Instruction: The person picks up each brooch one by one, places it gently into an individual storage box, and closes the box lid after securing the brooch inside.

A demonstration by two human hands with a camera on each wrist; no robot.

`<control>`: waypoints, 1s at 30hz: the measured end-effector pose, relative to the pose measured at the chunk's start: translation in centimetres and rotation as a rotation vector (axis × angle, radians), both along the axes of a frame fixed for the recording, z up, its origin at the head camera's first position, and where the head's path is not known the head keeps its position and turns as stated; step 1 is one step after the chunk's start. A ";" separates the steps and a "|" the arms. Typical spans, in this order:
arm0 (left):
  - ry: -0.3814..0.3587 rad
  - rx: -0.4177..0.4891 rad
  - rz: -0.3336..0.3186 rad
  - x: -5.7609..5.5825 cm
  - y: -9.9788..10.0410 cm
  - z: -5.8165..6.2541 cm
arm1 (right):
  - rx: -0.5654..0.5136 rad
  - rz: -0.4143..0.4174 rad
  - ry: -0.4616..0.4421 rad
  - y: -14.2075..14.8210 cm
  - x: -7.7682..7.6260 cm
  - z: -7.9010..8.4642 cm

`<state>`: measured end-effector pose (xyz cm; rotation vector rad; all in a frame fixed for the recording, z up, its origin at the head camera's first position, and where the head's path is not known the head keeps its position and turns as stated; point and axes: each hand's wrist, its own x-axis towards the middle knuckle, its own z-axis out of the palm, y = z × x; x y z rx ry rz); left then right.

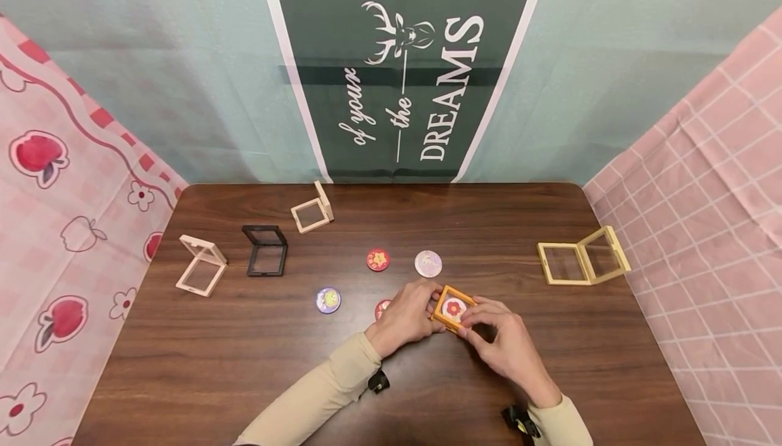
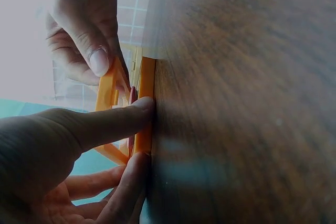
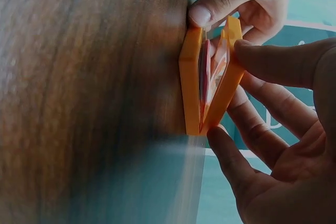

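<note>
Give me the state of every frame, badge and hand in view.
Orange frame: ajar
Left hand: holding orange frame
Right hand: holding orange frame's lid
Red-flower badge: inside orange frame
Black frame: open
Pale pink frame: open
Cream frame: open
Yellow frame: open
Red-yellow badge: lying flat
Lilac badge: lying flat
Purple-rimmed badge: lying flat
Other red badge: partly hidden by left hand

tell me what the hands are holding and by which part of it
The partly open orange frame: the left hand grips the edge of its lower half, while the right hand holds its raised half by the edge.
</note>
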<state>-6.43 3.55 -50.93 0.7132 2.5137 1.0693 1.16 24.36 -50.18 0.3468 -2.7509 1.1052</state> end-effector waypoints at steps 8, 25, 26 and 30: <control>0.007 -0.015 0.003 -0.1 0.0 0.2 | 0.021 -0.020 -0.006 -0.2 0.0 -0.2; 0.007 -0.023 -0.011 0.0 0.0 0.2 | 0.065 -0.026 -0.015 -0.6 0.3 -0.1; 0.003 -0.022 -0.015 0.0 0.0 0.2 | 0.070 -0.023 -0.012 -0.6 0.3 -0.1; -0.010 -0.017 -0.034 -0.1 -0.2 0.4 | 0.085 -0.014 -0.001 -0.6 0.3 -0.1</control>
